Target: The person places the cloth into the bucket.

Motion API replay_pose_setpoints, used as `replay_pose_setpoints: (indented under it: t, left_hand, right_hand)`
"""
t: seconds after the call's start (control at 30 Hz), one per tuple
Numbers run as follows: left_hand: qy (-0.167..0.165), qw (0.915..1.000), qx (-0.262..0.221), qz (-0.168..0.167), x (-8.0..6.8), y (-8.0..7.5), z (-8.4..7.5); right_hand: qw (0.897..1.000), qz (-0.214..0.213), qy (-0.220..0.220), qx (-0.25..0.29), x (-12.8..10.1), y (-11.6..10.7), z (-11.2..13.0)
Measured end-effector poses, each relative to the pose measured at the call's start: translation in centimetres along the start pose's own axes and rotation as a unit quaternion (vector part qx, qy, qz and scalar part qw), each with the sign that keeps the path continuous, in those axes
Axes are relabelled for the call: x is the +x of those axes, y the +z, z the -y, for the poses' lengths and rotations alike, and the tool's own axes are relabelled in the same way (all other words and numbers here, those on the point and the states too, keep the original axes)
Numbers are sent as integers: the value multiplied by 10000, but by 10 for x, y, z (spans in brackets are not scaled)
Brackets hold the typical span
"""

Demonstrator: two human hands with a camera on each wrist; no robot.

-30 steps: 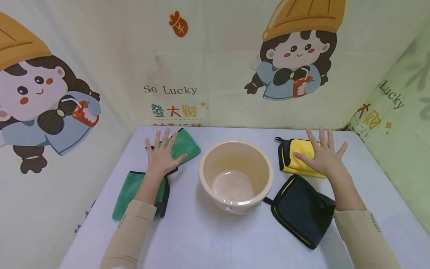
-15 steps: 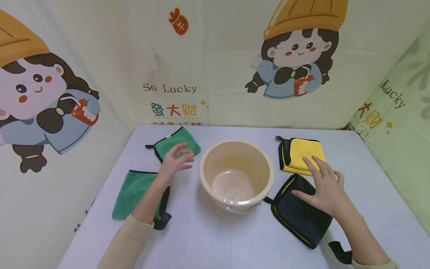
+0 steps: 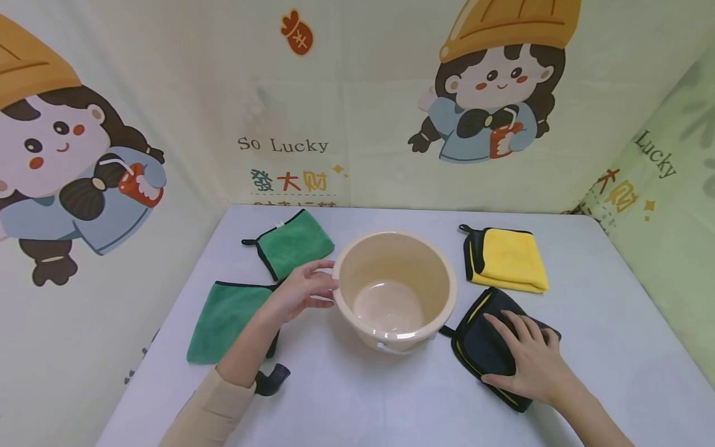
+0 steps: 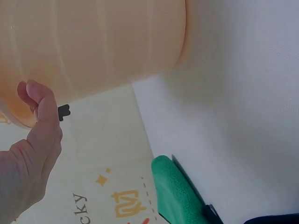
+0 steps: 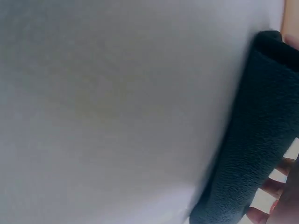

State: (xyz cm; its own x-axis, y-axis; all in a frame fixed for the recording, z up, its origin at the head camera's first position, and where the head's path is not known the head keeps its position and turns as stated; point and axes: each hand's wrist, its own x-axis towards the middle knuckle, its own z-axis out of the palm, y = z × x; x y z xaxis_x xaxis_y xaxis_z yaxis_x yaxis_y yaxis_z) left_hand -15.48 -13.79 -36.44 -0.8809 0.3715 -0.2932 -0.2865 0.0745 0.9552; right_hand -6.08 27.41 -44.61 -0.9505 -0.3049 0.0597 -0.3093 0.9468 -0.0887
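In the head view a cream bucket (image 3: 395,245) stands mid-table, its handle (image 3: 391,349) hanging at the front. My left hand (image 3: 304,290) is at its left side, fingers loosely bent and fingertips right at the rim. The left wrist view shows that hand (image 4: 39,126) against the bucket wall (image 4: 103,46). My right hand (image 3: 530,360) lies over a folded black towel (image 3: 480,347) with yellow piping, fingers spread and bent on top, thumb near the front edge. In the right wrist view the towel (image 5: 247,135) lies flat-sided, with fingertips (image 5: 273,186) along its upper side.
Two green towels lie on the left, one at the back (image 3: 296,242) and one nearer (image 3: 226,323), partly under my left forearm. A folded yellow towel (image 3: 514,257) lies at the back right. Printed cloth (image 3: 368,112) walls in the white table (image 3: 346,403).
Both hands came down from spread poses over the towels. My left hand moved right to the bucket's rim; my right moved back toward me onto the black towel. Bucket and towels stay in place.
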Motion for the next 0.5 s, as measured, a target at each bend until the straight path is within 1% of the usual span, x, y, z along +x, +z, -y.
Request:
replay_pose_setpoints:
  t: [0.2,0.5]
  left_hand:
    - [-31,10000,44,16,-1,2,-2]
    - [-63,9999,109,-21,-4,2,-5]
  right_hand:
    - [9996,177,57,-226,0,8,-2]
    - [9991,360,84,-217,6,15,-7]
